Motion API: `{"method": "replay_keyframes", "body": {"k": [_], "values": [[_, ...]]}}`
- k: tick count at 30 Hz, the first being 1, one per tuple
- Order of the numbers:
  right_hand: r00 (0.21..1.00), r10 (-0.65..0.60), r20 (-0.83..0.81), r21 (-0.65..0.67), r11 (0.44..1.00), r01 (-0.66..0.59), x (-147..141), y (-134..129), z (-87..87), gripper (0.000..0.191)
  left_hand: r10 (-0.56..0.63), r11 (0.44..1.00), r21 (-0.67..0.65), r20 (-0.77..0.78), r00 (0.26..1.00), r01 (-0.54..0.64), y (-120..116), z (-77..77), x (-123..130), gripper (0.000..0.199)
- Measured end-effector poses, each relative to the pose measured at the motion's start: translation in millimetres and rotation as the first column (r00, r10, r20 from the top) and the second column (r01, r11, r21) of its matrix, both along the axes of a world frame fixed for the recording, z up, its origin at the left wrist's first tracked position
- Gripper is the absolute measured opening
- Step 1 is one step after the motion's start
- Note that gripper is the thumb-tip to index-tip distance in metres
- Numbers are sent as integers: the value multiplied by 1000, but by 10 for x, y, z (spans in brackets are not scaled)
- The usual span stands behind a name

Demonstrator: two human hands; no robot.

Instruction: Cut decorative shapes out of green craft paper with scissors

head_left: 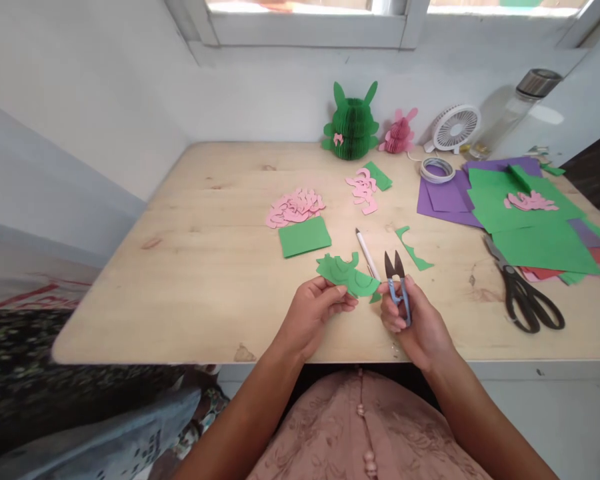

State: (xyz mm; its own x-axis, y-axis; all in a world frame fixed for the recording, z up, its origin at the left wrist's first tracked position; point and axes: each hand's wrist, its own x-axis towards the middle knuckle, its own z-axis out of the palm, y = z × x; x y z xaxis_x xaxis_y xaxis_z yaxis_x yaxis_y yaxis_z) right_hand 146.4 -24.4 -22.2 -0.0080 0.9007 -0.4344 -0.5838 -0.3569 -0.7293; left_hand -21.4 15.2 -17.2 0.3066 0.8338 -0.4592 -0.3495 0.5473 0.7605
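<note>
My left hand pinches a partly cut piece of green paper with curved lines drawn on it. In my right hand is a pair of thread snips with blue handles, its dark blades apart and pointing away from me. The snips are to the right of the green paper, not touching it. A white pen lies just beyond, between the two hands. On the table to the right of the pen is a thin green paper scrap. A folded green card lies beyond my left hand.
Pink cutouts lie mid-table. Green and pink honeycomb paper figures stand by the wall, near a white fan and glass bottle. Tape, green paper sheets and black scissors are at right.
</note>
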Motion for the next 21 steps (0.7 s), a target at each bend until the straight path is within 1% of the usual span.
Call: {"method": "replay_keyframes", "body": {"k": [2, 4, 8, 10, 11, 12, 13, 14, 15, 16, 17, 18, 19, 20, 21], "values": [[995, 16, -95, -8, 1000, -17, -6, 2, 2, 32, -14, 1000, 13, 32, 999, 14, -31, 6, -21, 17], [991, 29, -128, 2, 1000, -29, -12, -16, 8, 30, -8, 1000, 18, 37, 999, 7, -52, 6, -28, 16], [999, 22, -49, 31, 999, -21, -28, -76, 27, 33, 50, 998, 21, 26, 998, -51, -48, -26, -10, 14], [1000, 10, 28, 43, 999, -11, -38, -101, 43, 34, 57, 998, 30, 40, 998, -58, -42, -42, -13, 14], [995, -4, 104, 61, 998, -2, -43, -111, 51, 34, 42, 998, 44, 49, 998, -44, -45, -40, -24, 14], [975, -19, 221, 95, 996, -2, -45, -117, 61, 33, 15, 997, 73, 55, 998, -19, -54, -28, -43, 14], [926, -37, 375, 146, 989, -20, -45, -120, 69, 31, -25, 992, 122, 55, 998, 18, -71, -1, -71, 15], [831, -69, 551, 211, 976, -59, -40, -118, 77, 27, -78, 979, 192, 37, 996, 70, -95, 40, -105, 15], [688, -121, 716, 280, 952, -124, -32, -113, 82, 23, -122, 951, 287, 0, 993, 117, -127, 98, -144, 14], [514, -192, 836, 341, 916, -212, -20, -102, 83, 19, -157, 904, 392, -68, 985, 171, -165, 170, -183, 14], [337, -286, 897, 392, 867, -309, -7, -87, 79, 17, -166, 847, 479, -174, 971, 231, -207, 251, -218, 16], [182, -389, 903, 429, 808, -404, 8, -68, 70, 16, -169, 766, 563, -288, 943, 310, -250, 335, -244, 19], [57, -488, 871, 449, 745, -493, 23, -45, 56, 16, -140, 673, 638, -387, 911, 374, -290, 414, -258, 20], [-40, -567, 822, 446, 687, -574, 36, -21, 39, 17, -121, 589, 676, -467, 876, 442, -326, 483, -258, 17], [-115, -628, 770, 423, 637, -645, 49, 5, 22, 17, -106, 524, 684, -539, 835, 508, -354, 535, -245, 15]]}}
